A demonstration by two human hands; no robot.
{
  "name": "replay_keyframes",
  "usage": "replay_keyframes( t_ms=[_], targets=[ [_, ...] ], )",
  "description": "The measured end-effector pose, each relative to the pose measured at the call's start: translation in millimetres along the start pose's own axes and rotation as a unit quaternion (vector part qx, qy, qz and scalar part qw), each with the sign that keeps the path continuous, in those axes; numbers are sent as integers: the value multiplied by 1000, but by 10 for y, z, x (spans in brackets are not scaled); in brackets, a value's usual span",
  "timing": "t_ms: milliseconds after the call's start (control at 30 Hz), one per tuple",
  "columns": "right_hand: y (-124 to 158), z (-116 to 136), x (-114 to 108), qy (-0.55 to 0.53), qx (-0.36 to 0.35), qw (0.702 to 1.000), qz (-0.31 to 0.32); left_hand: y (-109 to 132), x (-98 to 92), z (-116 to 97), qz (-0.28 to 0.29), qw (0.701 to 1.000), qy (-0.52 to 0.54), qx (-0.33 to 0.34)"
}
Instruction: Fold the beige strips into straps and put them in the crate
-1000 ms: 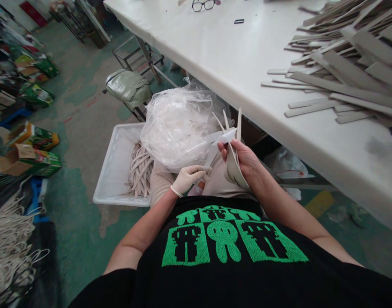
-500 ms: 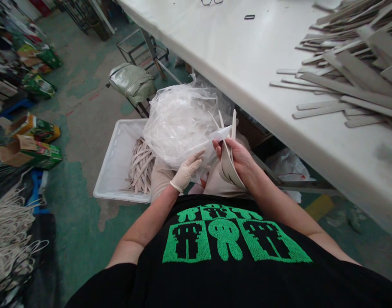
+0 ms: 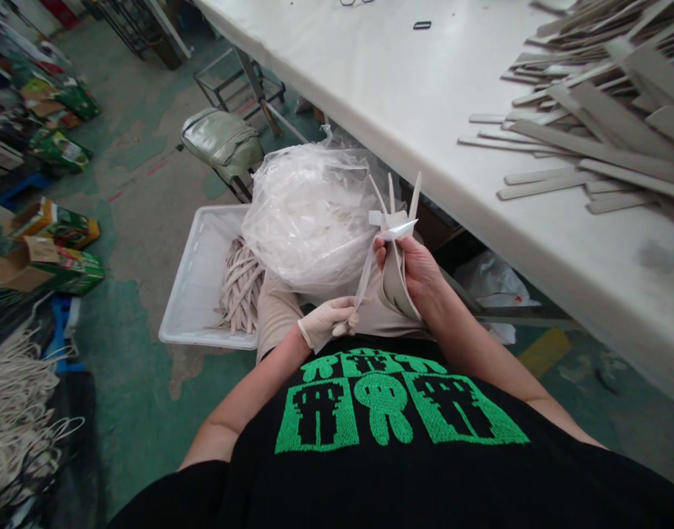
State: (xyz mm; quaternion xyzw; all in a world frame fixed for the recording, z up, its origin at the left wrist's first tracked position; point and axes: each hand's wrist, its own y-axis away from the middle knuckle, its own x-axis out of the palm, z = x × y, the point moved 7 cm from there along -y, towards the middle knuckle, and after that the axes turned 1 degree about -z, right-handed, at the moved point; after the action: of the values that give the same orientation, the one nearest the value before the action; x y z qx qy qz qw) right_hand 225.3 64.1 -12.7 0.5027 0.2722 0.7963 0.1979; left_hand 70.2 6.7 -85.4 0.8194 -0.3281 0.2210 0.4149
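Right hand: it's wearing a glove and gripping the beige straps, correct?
Not quite: in the head view the right hand is bare, and the glove is on the left hand. It is gripping the beige straps, as you say.

Right hand [image 3: 417,266] partly hides held strips [image 3: 392,283]; top edge crops glasses [image 3: 348,4].

The white surface [image 3: 425,95] is heaped at right with flat grey strips [image 3: 606,136]. Farther left, a small black loop [image 3: 422,25] and glasses [image 3: 348,4], cut off by the view's edge, are laid.
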Motion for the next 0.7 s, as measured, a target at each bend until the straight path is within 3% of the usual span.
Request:
replay_keyframes(
  t_ms=[167, 233, 333, 400, 467, 533, 567, 700],
  targets=[
    [-15, 43, -48, 4, -5, 1000, -11, 41, 51, 4, -26, 998, -58, 22],
    [-26, 58, -64, -4, -1, 1000, 2, 34, 61, -62, -37, 997, -60, 43],
    [-49, 44, -112, 9, 10, 1000, 10, -51, 113, -183, -8, 993, -96, 70],
    [-61, 41, -151, 47, -5, 999, 13, -120, 72, -349, -35, 981, -147, 124],
    [-58, 59, -164, 105, -49, 993, 28, -102, -46, -620, -138, 945, -202, 219],
    [-34, 70, -143, 168, -102, 979, 57, 46, -91, -907, -236, 880, -265, 316],
    [-17, 66, -126, 196, -126, 970, 73, 142, -50, -1030, -259, 845, -304, 356],
    [38, -2, -67, 255, -187, 943, 107, 441, 357, -1281, -239, 727, -456, 453]
  ],
)
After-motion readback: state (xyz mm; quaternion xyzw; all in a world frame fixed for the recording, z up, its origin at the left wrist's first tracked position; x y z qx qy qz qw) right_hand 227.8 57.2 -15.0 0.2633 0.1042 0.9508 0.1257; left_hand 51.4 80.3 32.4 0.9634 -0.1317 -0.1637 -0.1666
